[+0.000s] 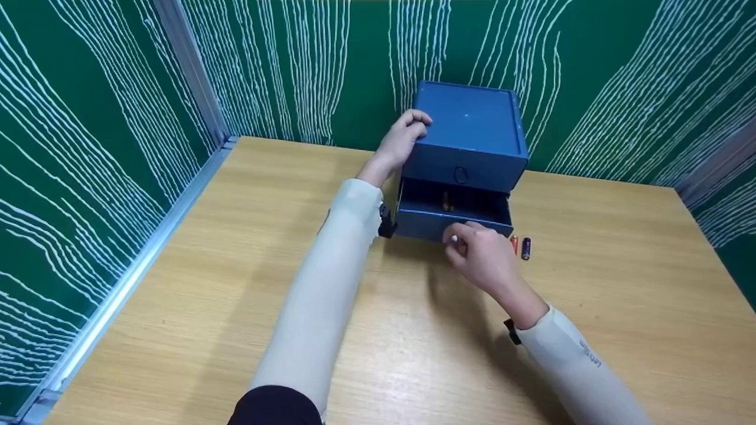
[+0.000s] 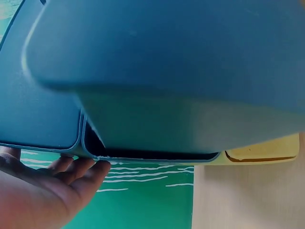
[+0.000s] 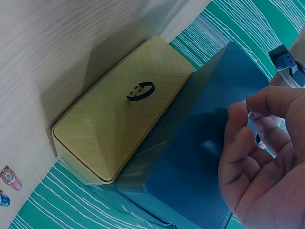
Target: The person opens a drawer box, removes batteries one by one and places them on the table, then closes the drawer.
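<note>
A blue drawer cabinet (image 1: pixel 466 118) stands against the back wall. Its middle drawer (image 1: pixel 419 224) is pulled out, with a couple of slim batteries (image 1: pixel 446 201) lying inside. My left hand (image 1: pixel 401 140) rests against the cabinet's upper left edge; in the left wrist view its fingertips (image 2: pixel 101 167) touch the side. At the middle of the open drawer's front, my right hand (image 1: pixel 481 254) pinches with thumb and curled fingers where the handle sits; the fingers hide the handle. The top drawer, with its loop handle (image 1: pixel 460 175), is closed.
Right of the open drawer, a red battery (image 1: pixel 514 244) and a dark blue battery (image 1: pixel 526 248) stand on the wooden table (image 1: pixel 620 265). Below the open drawer is a closed yellow drawer (image 3: pixel 102 129) with a black loop handle (image 3: pixel 141 91). Green patterned walls (image 1: pixel 366 71) border the table.
</note>
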{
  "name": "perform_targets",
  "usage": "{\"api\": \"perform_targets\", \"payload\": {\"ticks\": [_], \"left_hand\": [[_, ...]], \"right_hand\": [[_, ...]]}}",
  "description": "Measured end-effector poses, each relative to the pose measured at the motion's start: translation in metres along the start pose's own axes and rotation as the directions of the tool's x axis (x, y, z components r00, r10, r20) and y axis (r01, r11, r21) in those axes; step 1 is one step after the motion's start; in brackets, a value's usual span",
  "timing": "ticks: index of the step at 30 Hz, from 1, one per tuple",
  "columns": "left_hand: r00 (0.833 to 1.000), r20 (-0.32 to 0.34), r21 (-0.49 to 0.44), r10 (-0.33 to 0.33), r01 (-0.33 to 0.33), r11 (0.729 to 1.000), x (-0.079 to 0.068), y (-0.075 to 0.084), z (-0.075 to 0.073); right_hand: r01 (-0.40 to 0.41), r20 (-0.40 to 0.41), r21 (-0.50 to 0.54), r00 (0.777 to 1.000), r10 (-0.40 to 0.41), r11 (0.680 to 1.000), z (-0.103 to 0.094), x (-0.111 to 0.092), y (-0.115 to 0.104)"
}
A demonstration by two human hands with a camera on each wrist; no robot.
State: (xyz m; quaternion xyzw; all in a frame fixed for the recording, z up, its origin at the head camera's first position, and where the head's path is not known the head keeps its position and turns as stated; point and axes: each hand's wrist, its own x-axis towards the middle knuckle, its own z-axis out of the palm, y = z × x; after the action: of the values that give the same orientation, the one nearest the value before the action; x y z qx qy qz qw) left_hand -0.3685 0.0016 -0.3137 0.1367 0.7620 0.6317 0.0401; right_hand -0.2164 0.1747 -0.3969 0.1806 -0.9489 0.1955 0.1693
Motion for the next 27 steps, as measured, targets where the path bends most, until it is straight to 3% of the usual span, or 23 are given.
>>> {"api": "perform_targets", "payload": {"ticks": [7,11,27], "left_hand": [[1.0,0.015,0.01,-0.02,0.019,1.0,-0.015,0.016,-0.001],[1.0,0.005,0.021,-0.014,0.014,1.0,-0.019,0.018,0.0],[1.0,-0.004,0.001,0.006,-0.006,1.0,0.003,-0.005,0.0]], "right_hand": [[0.008,0.001,-0.006,1.0,-0.008,1.0,-0.003,-0.004,-0.004],[0.023,-0.007,-0.011,1.0,-0.023,1.0,-0.004,-0.007,-0.006],[0.032,-0.039,-0.007,0.999,-0.032,0.999,-0.004,-0.016,-0.01]]}}
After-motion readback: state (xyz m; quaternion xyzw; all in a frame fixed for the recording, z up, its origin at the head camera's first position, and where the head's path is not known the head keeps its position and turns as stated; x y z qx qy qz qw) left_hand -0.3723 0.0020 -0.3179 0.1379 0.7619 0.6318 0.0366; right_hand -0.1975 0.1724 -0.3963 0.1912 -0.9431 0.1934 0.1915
